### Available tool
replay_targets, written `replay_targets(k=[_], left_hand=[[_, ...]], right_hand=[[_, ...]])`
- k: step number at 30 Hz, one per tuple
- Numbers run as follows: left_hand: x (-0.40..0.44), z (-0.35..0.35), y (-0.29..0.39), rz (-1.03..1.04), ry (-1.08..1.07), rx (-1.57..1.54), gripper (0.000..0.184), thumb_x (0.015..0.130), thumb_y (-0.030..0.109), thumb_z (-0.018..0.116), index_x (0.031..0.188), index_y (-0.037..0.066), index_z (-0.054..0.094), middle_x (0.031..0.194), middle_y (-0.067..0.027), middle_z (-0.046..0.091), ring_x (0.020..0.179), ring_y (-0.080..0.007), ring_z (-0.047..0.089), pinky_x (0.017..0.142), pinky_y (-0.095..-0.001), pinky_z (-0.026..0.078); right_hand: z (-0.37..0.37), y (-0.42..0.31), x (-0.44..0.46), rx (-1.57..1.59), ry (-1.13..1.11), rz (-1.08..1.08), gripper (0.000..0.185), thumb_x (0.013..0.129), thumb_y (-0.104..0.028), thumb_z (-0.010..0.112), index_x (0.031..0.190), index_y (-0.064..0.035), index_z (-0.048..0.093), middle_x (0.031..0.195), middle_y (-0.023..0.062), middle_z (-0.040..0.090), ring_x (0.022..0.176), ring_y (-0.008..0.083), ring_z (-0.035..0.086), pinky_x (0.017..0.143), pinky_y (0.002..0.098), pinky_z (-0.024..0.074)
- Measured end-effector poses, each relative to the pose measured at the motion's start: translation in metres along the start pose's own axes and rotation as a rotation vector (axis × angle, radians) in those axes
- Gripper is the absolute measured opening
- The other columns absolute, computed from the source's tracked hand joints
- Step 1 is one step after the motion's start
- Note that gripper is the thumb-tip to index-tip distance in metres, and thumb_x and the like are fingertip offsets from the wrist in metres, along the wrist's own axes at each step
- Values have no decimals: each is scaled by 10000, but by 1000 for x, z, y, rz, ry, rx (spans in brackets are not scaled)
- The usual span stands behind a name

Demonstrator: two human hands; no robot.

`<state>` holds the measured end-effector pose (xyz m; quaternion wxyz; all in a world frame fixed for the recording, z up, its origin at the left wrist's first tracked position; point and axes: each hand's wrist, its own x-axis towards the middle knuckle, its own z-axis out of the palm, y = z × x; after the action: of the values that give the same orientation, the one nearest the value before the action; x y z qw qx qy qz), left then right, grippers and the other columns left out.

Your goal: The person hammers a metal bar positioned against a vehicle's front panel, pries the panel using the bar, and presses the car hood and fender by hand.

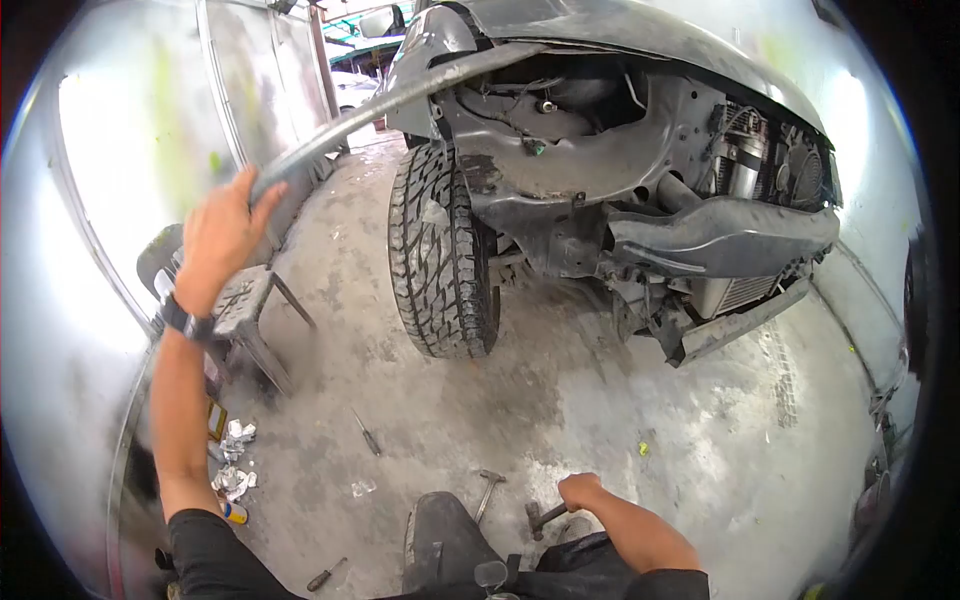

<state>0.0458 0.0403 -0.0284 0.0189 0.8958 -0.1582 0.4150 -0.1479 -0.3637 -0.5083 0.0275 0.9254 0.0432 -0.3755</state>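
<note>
**Working at the bared front corner of a vehicle (620, 165) with a long metal bar (400, 97) and a hammer (536, 521)**

Facing inner panels, pipes and wiring, laid open above the far right part of a dusty floor (350, 340). Next in size, just left of the open bay: a chunky-treaded tyre (432, 255), resting on the floor. Near the floor's left edge, a dusty chair (240, 300).

Slanting up from the left and across above the tyre: the bar, reaching to the lower edge of the upper body panel (660, 35). Cannot tell how firmly seated at that far end. Closed around the near end: the left hand (222, 225), arm stretched well out. Closed around the hammer's handle, low over the floor's near edge: the right hand (583, 491), well apart from the bar.

Seemingly at the bracing or levering step, to judge by the raised bar. Calling, probably, for a firm left grip and a steady far end before any added force or hammer blow.

Lying loose toward the floor's near edge: a second hammer (489, 490), then, smaller, a screwdriver (368, 437) to its left and another slim tool (322, 579) nearer the bottom.
</note>
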Motion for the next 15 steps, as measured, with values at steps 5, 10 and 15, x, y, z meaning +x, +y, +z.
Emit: replay_targets(k=[5,10,15], left_hand=[[31,24,-40,87,-73,-80,494,982,493,521,974,10,622,720,-254,597,702,-441,584,640,-490,436],[41,35,-46,66,-131,-130,620,967,573,498,904,-33,611,769,-279,617,774,-466,593,699,-509,463],[37,41,-47,80,-34,-131,641,966,584,490,936,-43,621,792,-278,627,803,-453,610,716,-498,469]], right_hand=[[-11,2,3,-13,-45,11,269,684,-149,767,947,-94,762,996,113,738,921,283,716,708,437,573],[-41,-14,-2,12,-10,0,279,694,-154,755,956,-59,749,994,142,731,934,312,707,750,455,572],[-48,11,10,58,92,-50,285,716,-197,732,951,-35,739,1036,189,712,974,358,688,793,467,565]])
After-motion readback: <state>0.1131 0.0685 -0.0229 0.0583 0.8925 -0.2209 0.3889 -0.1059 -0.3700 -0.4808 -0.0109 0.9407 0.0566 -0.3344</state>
